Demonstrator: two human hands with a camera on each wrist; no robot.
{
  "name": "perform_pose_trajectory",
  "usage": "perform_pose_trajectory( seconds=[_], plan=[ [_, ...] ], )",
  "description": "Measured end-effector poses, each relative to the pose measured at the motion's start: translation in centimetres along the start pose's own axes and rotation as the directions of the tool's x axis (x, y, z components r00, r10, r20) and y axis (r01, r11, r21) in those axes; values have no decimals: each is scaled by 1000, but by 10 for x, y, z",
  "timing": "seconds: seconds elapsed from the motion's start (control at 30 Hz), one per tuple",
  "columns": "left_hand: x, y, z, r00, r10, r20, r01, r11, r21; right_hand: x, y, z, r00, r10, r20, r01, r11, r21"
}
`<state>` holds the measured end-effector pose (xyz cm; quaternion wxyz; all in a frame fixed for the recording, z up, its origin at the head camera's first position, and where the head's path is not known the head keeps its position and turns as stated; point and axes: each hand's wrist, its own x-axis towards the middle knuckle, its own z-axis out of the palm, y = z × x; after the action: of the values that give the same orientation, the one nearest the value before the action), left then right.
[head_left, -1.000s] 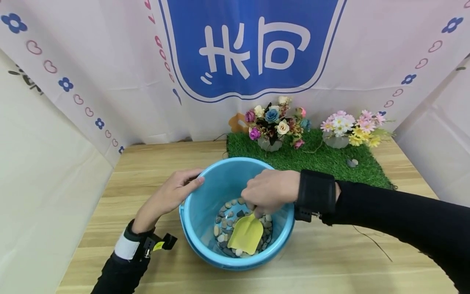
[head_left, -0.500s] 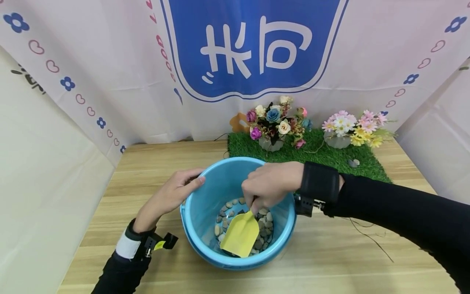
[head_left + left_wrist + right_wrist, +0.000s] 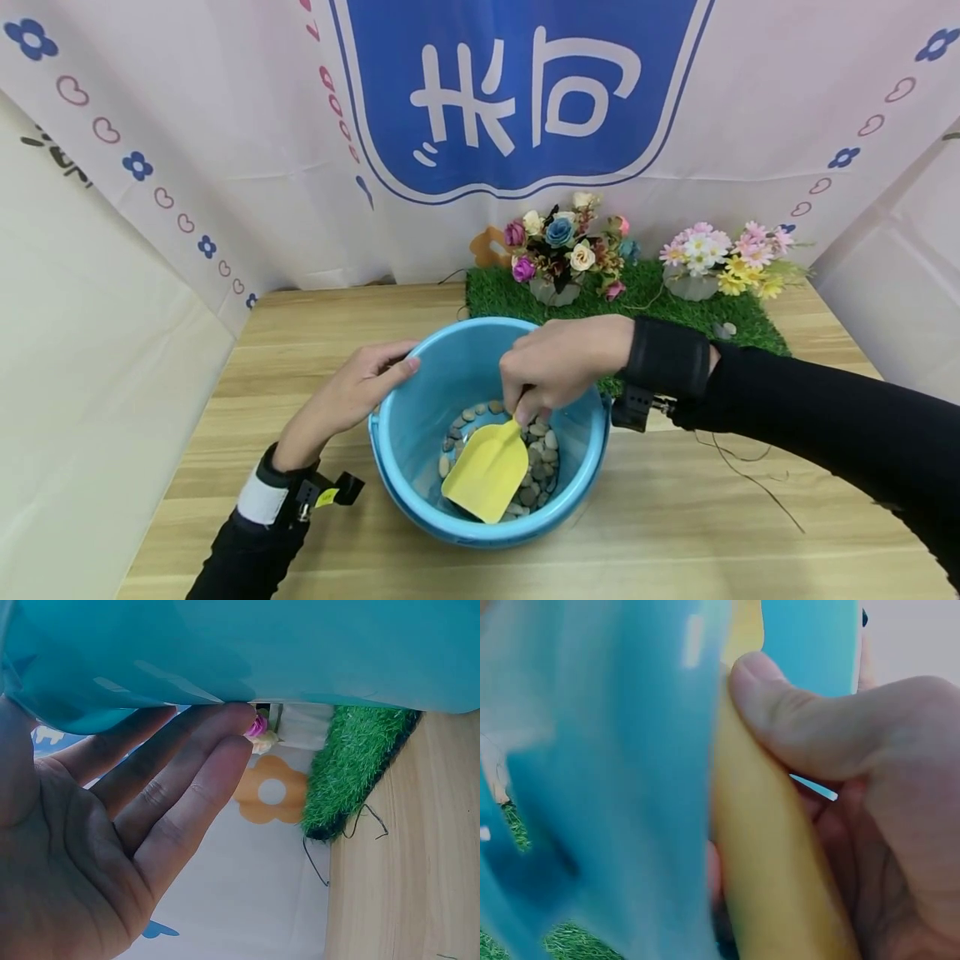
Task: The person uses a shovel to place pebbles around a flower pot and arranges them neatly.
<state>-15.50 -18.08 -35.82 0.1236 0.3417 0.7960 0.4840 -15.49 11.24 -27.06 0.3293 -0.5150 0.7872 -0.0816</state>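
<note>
A blue bucket stands on the wooden table, with several pebbles over its bottom. My left hand holds the bucket's left rim, thumb over the edge and fingers along the outer wall, as the left wrist view also shows. Inside the bucket's mouth, my right hand grips a yellow toy shovel by its handle. The shovel's blade points down and toward the front left, overlapping the pebbles. Up close in the right wrist view, the thumb presses along the thick handle.
Behind the bucket lies a green turf mat. On it stand a vase of mixed roses and a pot of pink, white and yellow daisies. Small stones lie near the mat's right end. A printed cloth hangs behind.
The shovel's blade has shifted left in the bucket, covering pebbles on that side. My right hand has risen slightly and its wrist has moved right and up. The left hand stays at the rim.
</note>
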Motion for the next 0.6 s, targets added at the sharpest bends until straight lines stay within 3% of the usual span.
perform_pose_trajectory(
  seconds=[0.6],
  plan=[
    [1, 0, 0, 1000, 6, 0, -6, 1000, -12, -3, 3, -7, 998, -66, -9, 67, 997, 45]
  ],
)
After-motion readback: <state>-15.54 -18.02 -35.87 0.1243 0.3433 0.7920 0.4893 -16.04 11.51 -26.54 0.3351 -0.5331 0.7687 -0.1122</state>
